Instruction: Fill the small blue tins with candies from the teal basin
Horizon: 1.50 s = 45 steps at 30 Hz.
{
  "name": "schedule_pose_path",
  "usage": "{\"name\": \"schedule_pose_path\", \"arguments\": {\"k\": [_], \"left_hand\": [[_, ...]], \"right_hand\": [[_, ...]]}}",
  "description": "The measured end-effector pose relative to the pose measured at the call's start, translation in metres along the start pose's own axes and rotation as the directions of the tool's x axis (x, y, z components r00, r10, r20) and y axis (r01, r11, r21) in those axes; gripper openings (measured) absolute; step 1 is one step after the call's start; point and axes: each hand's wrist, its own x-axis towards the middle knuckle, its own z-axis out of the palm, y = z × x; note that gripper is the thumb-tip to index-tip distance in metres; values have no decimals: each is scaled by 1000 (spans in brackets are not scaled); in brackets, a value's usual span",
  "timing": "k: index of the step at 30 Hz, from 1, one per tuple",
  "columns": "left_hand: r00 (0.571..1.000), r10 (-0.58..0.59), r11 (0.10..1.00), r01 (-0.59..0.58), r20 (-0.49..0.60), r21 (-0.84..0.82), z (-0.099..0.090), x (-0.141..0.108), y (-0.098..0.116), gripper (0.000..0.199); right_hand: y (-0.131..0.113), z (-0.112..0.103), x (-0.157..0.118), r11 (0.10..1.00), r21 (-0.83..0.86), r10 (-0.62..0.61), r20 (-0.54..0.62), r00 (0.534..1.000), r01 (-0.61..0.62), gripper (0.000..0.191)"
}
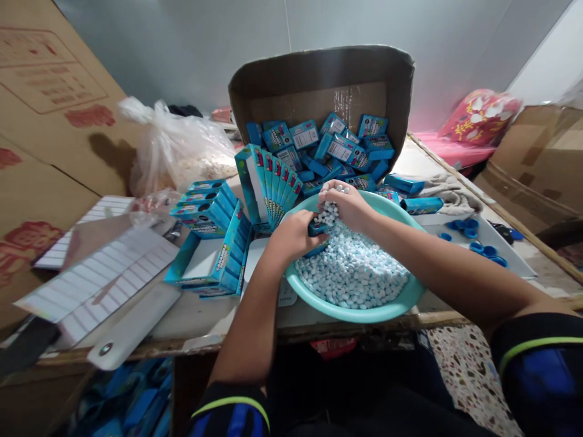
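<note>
A light-green basin stands at the table's front edge, holding a heap of small white and pale blue candies. Over its left side my left hand is closed around a small blue carton, most of it hidden by the fingers. My right hand is cupped around a handful of candies at the far side of the basin, close above the carton. Some candies show between the two hands and on top of the right fingers.
Behind the basin, a cardboard box holds many blue cartons. Blue display boxes stand at left, near printed sheets and a white handled tool. A white tray with blue caps lies at right. A plastic bag sits at back left.
</note>
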Motion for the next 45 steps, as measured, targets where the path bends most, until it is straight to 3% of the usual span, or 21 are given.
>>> {"name": "schedule_pose_path", "arguments": {"k": [10,14,18,23,29,36,41,45], "left_hand": [[997,-18,999,15,-77,-39,-1,0,3,50],[986,-62,997,53,-152,-60,-2,-1,3,43],[969,-88,993,68,-230,-94,-3,-1,2,42],[954,-129,990,106,-271,-98,-3,0,0,44],[957,-133,988,106,-257,-115,-3,-1,1,48],[951,-172,982,144,-255,-125,-4,-1,3,45],[936,-250,960,206,-249,-189,-7,-4,3,47],[939,-261,957,222,-224,-186,-10,-6,3,41]], "right_hand": [[4,-5,5,995,-91,-22,89,996,31,20],[2,-3,3,974,-192,-92,146,985,120,22],[2,-4,1,886,-391,-162,241,957,248,21],[3,-7,0,689,-583,-277,338,900,431,15],[6,-11,4,647,-669,-268,249,931,365,16],[11,-18,11,591,-713,-295,244,924,377,15],[-1,-12,13,410,-814,-247,335,909,411,16],[-20,9,22,186,-932,2,316,949,311,19]]}}
